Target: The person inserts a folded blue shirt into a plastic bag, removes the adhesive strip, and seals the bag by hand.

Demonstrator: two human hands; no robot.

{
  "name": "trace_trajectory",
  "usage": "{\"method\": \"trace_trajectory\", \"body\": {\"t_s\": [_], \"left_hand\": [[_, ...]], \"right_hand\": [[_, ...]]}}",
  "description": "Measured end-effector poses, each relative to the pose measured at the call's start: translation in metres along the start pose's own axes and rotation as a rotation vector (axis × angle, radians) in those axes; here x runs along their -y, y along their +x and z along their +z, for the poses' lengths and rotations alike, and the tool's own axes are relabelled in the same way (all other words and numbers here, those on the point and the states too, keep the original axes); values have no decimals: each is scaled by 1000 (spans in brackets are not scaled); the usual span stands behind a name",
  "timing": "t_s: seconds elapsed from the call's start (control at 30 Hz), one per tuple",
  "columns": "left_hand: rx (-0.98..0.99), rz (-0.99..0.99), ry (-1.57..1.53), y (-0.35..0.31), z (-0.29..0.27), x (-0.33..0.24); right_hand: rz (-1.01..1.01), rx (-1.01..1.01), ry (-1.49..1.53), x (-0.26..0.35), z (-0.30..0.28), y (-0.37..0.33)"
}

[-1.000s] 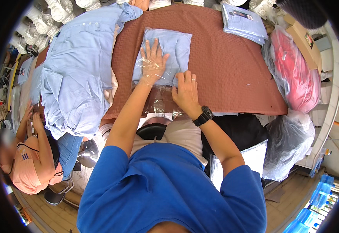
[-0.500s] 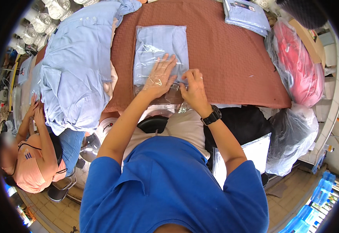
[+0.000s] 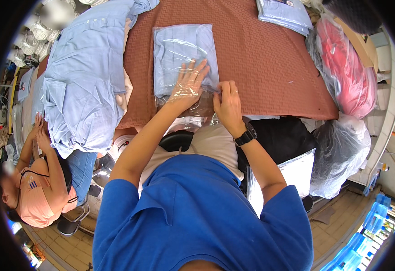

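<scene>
A folded light-blue shirt (image 3: 175, 52) lies in a clear plastic bag (image 3: 203, 107) on the brown-covered table, close to its front edge. My left hand (image 3: 190, 85) rests flat on the shirt with fingers spread; glossy film crosses its back and wrist, so it appears to be inside the bag. At the bag's lower right edge is my right hand (image 3: 228, 104), fingers curled together in a pinch on the film. The bag's loose near end hangs toward my lap.
Unbagged light-blue shirts (image 3: 86, 81) are piled on the left. Bagged shirts (image 3: 285, 16) lie at the far right, near a plastic-wrapped red bundle (image 3: 346, 67). A co-worker in an orange top (image 3: 39, 194) sits at the left. Black cloth (image 3: 281, 140) is beside my right forearm.
Both hands hold nearly the same places on the bag. My right fingers have shifted slightly along its right edge, and the whole view has moved a little.
</scene>
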State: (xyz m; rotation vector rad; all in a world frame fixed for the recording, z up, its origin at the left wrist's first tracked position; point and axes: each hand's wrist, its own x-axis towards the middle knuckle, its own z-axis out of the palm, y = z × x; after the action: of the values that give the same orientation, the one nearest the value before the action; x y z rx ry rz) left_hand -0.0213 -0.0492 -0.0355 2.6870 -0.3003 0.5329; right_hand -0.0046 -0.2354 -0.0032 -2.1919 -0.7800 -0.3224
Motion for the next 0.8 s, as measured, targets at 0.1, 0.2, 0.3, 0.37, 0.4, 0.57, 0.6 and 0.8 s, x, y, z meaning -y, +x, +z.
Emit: {"method": "trace_trajectory", "body": {"t_s": [0.1,0.2,0.3,0.37,0.4,0.57,0.6,0.8], "left_hand": [[-17,12,-5,-2,6,4],[-76,36,-122,-2,13,13],[-83,62,-69,-2,9,10],[-28,126,76,3,-4,-3],[9,118,-30,2,-2,1],[139,111,-87,5,-8,-6],[133,117,-69,5,-6,-3],[180,22,-49,9,-4,2]], "right_hand": [[15,5,-76,0,10,6],[41,31,-128,1,18,7],[42,3,-152,-3,24,7],[50,-14,-163,-7,25,5],[55,-11,-159,-8,25,6],[69,-15,-86,-8,23,5],[78,-23,-75,-5,21,5],[-88,-41,-143,9,12,9]]}}
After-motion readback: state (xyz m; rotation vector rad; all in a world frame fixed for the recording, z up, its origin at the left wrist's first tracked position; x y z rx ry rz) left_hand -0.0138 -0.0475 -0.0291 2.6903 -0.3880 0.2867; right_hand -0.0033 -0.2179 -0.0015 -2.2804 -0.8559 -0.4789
